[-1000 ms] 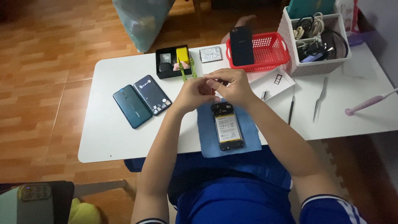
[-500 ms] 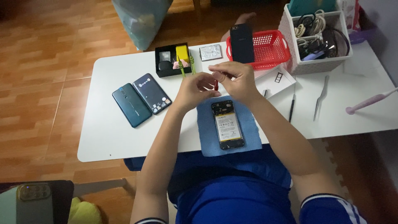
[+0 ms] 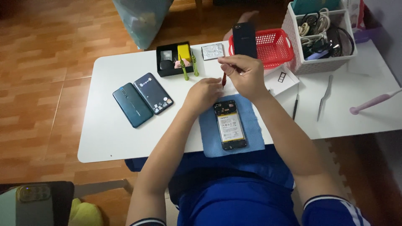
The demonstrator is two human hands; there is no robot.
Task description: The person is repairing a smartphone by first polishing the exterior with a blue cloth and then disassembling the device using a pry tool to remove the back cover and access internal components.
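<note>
Separated since half a second ago, the hands no longer meet above the opened phone [image 3: 229, 124], which is laid back-up on a blue cloth [image 3: 251, 125] at the near edge of the white table [image 3: 104, 138]. A small red screwdriver [image 3: 224, 79] is pinched upright in the closed fingers of the right hand [image 3: 245, 75], just beyond the phone's top. The left hand [image 3: 203, 94] is rested beside it, fingers curled; whether anything is held cannot be told. Two dark phone backs [image 3: 142, 98] are seen at left, apart. A black tray [image 3: 173, 58] with green tools, a red basket [image 3: 272, 46] and a white crate [image 3: 322, 37] are lined behind; tweezers [image 3: 324, 98] are laid at right.
</note>
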